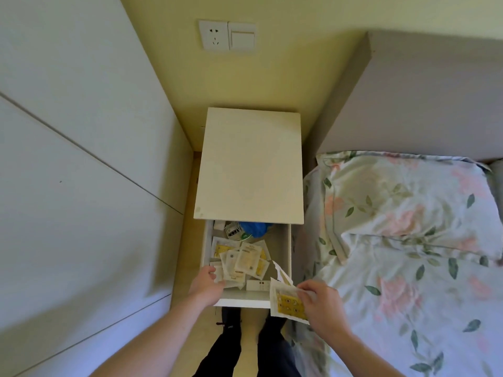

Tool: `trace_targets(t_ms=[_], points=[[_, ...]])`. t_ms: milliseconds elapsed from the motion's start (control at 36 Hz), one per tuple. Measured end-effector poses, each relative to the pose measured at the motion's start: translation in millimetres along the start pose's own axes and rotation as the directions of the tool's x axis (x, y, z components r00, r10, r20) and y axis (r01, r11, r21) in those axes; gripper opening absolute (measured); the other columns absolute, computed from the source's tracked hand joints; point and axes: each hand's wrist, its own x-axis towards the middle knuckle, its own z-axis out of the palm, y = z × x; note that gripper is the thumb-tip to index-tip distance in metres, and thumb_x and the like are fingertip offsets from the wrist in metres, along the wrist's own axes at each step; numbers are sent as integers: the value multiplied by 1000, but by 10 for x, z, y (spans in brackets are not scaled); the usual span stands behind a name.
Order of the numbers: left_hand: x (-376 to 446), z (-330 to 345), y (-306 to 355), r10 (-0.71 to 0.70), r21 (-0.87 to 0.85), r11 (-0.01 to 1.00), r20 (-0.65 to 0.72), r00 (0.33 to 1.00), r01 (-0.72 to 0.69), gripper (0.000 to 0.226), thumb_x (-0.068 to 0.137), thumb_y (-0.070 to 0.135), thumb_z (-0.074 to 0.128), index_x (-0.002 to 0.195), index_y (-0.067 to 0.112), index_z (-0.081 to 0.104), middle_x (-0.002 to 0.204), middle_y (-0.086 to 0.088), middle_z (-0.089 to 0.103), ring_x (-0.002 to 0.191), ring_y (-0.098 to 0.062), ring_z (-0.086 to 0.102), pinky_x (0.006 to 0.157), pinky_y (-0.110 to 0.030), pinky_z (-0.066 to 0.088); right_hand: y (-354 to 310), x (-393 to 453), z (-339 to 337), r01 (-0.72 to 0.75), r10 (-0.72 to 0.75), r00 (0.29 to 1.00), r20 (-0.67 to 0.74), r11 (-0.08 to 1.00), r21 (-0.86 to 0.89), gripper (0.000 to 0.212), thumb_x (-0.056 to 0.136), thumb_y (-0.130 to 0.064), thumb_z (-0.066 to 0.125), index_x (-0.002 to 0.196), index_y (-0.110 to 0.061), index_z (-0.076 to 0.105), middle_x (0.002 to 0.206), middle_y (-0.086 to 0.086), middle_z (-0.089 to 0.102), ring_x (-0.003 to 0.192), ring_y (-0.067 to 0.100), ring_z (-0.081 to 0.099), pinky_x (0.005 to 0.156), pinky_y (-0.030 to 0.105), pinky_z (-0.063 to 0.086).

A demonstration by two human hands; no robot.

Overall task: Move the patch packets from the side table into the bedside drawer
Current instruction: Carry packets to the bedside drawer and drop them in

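- White side table (249,164) stands between a pale wardrobe (81,159) and a bed (408,254) with floral linen; its bedside drawer (285,248) is pulled open.
- Flat paper patch packets (242,259), white and yellow, lie heaped inside the drawer.
- Left hand (206,284) curls over the heap's near edge.
- Right hand (318,303) pinches one packet (285,300) over the drawer's front corner.

two hands (206,284), one drawer (285,257), one pillow (402,197)
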Motion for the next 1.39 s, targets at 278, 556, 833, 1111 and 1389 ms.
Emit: trace_targets(t_ms=[278, 556, 833, 1111, 1389], points=[[-151, -437, -125, 184, 37, 983, -139, 973, -181, 29, 93, 21, 66, 121, 23, 58, 112, 12, 62, 103, -6, 59, 82, -19, 47, 55, 407, 599, -2, 8, 995, 98, 998, -62, 20, 96, -23, 57, 99, -31, 76, 89, -15, 70, 81, 1, 62, 68, 16, 48], [-187, -708, -285, 175, 54, 984, -194, 965, -168, 21, 97, 22, 64, 118, 22, 60, 115, 7, 59, 111, -14, 56, 99, -27, 45, -265, 730, 997, 67, -38, 965, 260, 992, -102, 44, 101, -14, 50, 143, -28, 54, 135, 3, 61, 121, 21, 59, 92, 25, 51], [-207, -669, -371, 150, 20, 989, -137, 979, -149, 17, 97, 25, 65, 113, 28, 60, 107, 17, 57, 101, -4, 54, 83, -17, 42, -20, 694, 925, -34, 42, 995, 93, 996, -79, 30, 99, -10, 51, 118, -20, 72, 108, 2, 70, 91, 16, 58, 79, 26, 50], [-221, -668, -301, 251, 73, 967, -81, 964, -246, 15, 96, 26, 65, 111, 27, 61, 107, 15, 61, 96, 2, 56, 71, -9, 43, -295, 755, 966, 86, -77, 993, 87, 991, -107, 36, 104, -15, 41, 131, -24, 64, 120, 3, 69, 104, 20, 63, 83, 26, 51], [-333, -687, -373, 289, 3, 957, -43, 956, -289, 10, 94, 19, 66, 102, 25, 65, 100, 7, 67, 91, -9, 65, 79, -24, 57, -321, 737, 1006, -31, 33, 999, 26, 996, -81, 40, 96, -3, 42, 117, -21, 71, 94, -4, 67, 85, 19, 62, 70, 30, 51]])
